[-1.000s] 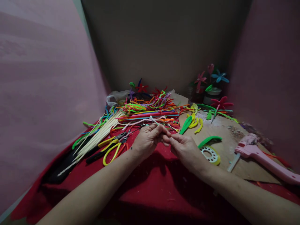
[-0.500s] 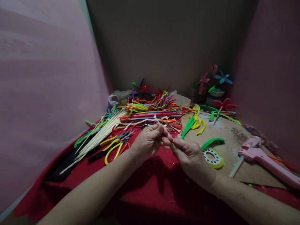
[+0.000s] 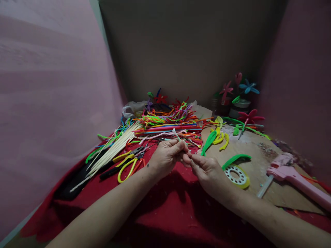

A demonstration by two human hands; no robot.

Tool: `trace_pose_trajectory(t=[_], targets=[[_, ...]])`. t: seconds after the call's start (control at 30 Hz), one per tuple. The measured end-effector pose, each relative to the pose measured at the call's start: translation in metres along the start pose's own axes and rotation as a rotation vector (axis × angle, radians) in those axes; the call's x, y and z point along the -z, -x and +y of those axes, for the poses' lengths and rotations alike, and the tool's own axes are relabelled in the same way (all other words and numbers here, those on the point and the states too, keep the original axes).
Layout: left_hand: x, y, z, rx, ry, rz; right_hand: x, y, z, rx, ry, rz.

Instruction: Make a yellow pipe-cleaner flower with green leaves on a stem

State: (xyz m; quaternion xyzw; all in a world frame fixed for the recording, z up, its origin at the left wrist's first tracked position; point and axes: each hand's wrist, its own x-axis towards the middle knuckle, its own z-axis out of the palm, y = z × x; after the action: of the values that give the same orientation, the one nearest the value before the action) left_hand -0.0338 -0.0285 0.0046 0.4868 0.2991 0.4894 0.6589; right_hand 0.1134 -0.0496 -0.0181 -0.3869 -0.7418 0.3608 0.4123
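Observation:
Over the front of the red cloth, my left hand (image 3: 168, 156) is closed in a pinch around a thin stick with a pale, white-tipped end (image 3: 176, 134), which pokes up above the thumb. My right hand (image 3: 210, 174) is closed too, its fingertips meeting those of the left at the lower end of the stick. What exactly lies between the right fingertips is hidden. A green leaf shape of fuzzy wire (image 3: 209, 142) rises just beyond the right hand. Beside that hand lies a yellow-edged tape roll (image 3: 236, 175) with a white core.
Bamboo skewers (image 3: 113, 148), yellow-handled pliers (image 3: 124, 158) and scissors (image 3: 126, 172) lie left. Colourful pipe cleaners (image 3: 165, 119) pile up behind. At right, a pink glue gun (image 3: 292, 174) rests on cardboard (image 3: 269, 196); pipe-cleaner flowers (image 3: 248, 86) stand in jars behind.
The whole scene has shifted slightly right and down as my head moved. Both hands keep almost the same pinch on the stick, with only a slight change in the fingers.

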Motion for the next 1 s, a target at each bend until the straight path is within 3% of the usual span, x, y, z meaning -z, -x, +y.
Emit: trace_pose_trajectory(t=[0.2, 0.33, 0.57, 0.7, 1.0], targets=[[-0.001, 0.002, 0.0, -0.006, -0.12, -0.002, 0.0, -0.004, -0.001, -0.108, -0.17, -0.069], [0.003, 0.0, -0.003, -0.02, -0.081, -0.03, -0.003, -0.005, 0.001, -0.131, -0.209, -0.041], [0.013, -0.006, 0.005, -0.131, -0.061, 0.008, 0.002, -0.009, -0.007, -0.323, -0.549, -0.126], [0.013, -0.006, 0.005, -0.098, -0.045, -0.058, 0.003, -0.009, -0.005, -0.354, -0.714, -0.129], [0.007, -0.002, 0.003, 0.067, -0.159, -0.023, 0.001, -0.004, -0.003, -0.442, -0.852, -0.205]])
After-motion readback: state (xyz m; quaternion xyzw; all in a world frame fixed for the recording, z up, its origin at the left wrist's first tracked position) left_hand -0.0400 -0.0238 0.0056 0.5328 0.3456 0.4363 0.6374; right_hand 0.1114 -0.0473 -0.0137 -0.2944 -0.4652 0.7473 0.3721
